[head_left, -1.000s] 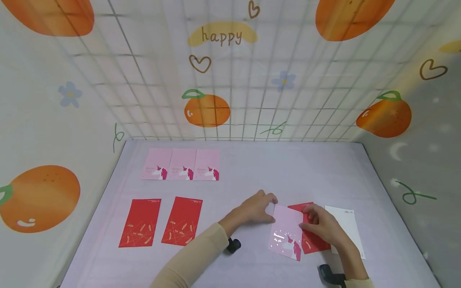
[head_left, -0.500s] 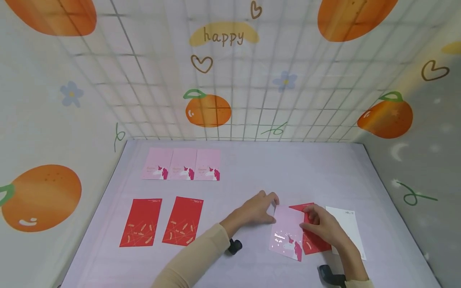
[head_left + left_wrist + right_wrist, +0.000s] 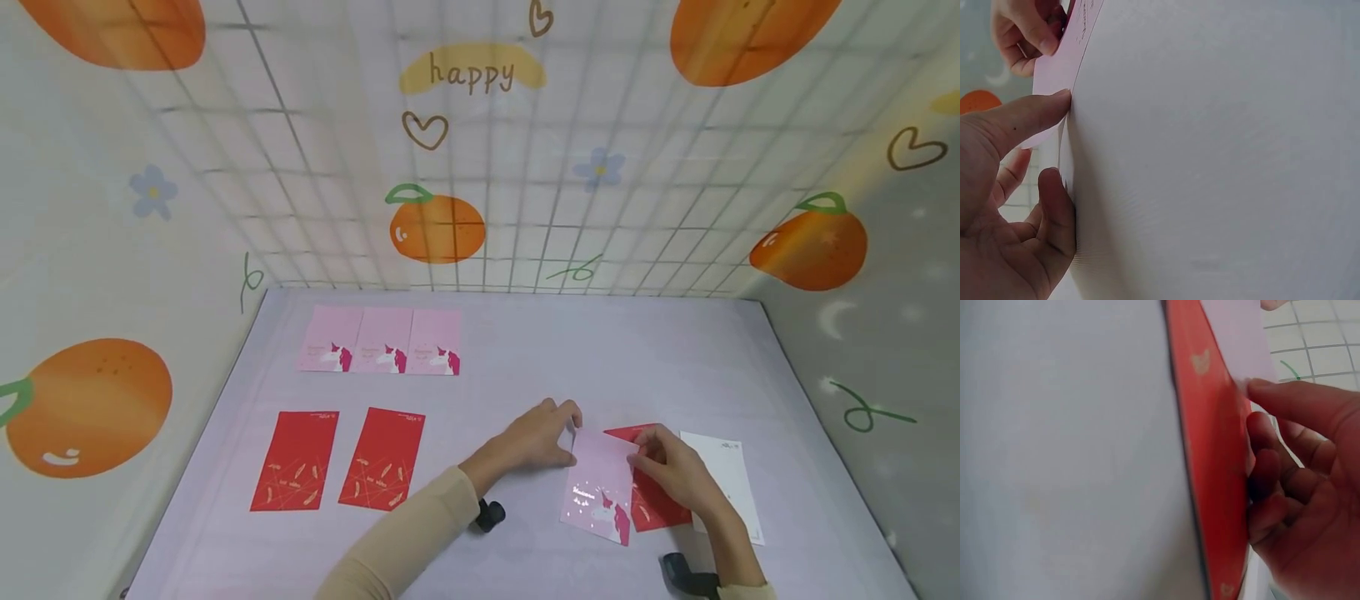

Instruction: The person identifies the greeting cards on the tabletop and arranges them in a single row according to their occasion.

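Note:
A pink unicorn card (image 3: 598,487) lies at a slant right of centre, partly over a red card with gold feather marks (image 3: 654,504). My left hand (image 3: 536,433) holds the pink card at its upper left, thumb on the left edge and index finger by the top corner. The thumb (image 3: 1054,105) on that edge shows in the left wrist view. Opposite, my right hand (image 3: 678,471) pinches the upper right edge; its curled fingers (image 3: 1266,465) are against the red card in the right wrist view. How the fingertips sit under the pink card is hidden.
Three pink unicorn cards (image 3: 382,340) lie in a row at the back left. Two red cards (image 3: 294,460) lie apart at the front left. A white card (image 3: 726,479) lies partly behind my right hand. A patterned cloth wall (image 3: 517,167) rises behind the table (image 3: 600,358).
My right thumb has shifted slightly up along the pink card's right edge. My left hand stays at the upper left corner. The whole view drifts a little.

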Motion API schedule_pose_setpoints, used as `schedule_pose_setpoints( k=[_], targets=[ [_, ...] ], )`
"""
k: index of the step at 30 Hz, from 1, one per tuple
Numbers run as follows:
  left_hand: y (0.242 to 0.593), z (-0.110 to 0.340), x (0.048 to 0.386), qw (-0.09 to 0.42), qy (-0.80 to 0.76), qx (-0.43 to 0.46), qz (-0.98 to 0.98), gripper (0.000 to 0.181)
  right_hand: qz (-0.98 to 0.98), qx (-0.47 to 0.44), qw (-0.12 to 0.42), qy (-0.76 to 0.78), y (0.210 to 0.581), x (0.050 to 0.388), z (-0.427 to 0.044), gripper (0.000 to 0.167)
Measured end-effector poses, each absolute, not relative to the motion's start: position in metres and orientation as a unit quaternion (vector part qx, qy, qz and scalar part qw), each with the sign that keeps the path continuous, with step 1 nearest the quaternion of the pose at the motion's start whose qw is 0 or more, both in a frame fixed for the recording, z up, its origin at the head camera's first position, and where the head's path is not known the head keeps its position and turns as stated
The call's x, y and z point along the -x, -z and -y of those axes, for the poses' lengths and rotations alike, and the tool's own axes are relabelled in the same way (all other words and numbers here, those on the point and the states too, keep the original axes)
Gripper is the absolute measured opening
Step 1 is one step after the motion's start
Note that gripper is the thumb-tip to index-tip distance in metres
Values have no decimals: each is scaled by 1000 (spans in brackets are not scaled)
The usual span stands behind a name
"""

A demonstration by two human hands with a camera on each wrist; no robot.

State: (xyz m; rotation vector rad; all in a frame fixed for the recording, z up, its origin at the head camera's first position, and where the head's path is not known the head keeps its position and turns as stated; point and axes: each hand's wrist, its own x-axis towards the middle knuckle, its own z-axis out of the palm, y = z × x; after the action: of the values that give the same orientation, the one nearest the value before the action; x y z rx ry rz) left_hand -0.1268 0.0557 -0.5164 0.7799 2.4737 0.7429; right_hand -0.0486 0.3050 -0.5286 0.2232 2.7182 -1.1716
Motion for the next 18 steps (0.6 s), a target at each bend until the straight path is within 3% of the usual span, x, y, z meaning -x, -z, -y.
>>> schedule_pose_setpoints(
  k=[12, 18],
  targets=[
    [520, -56, 126, 207, -275, -281, -896, 48, -886, -81, 87, 448, 528, 49, -307, 41],
    [518, -50, 128, 232, -341, -250, -876, 50, -868, -93, 95, 478, 526, 49, -308, 40]
  ],
)
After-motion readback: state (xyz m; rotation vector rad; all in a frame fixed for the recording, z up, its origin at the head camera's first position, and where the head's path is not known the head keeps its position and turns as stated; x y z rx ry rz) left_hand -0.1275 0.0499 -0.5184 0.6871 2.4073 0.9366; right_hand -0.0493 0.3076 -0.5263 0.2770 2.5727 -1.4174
